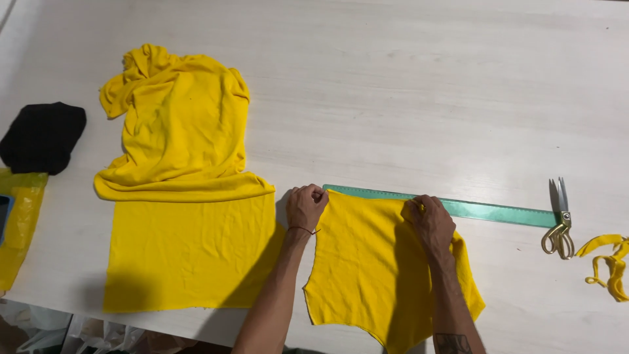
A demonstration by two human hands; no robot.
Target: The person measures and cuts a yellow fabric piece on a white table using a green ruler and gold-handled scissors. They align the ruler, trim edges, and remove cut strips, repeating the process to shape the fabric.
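Pinching the top edge of the cut yellow fabric piece [373, 262], your left hand [305, 206] grips its left corner, your right hand [429, 219] farther along, beside the green ruler [485, 210]. Soft, light and limp, it looks best held by its edges.

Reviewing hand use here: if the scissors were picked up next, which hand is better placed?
Probably the right hand. It pinches the top edge of the yellow fabric piece on the side nearer the scissors, which lie past the green ruler. The left hand holds the far corner.
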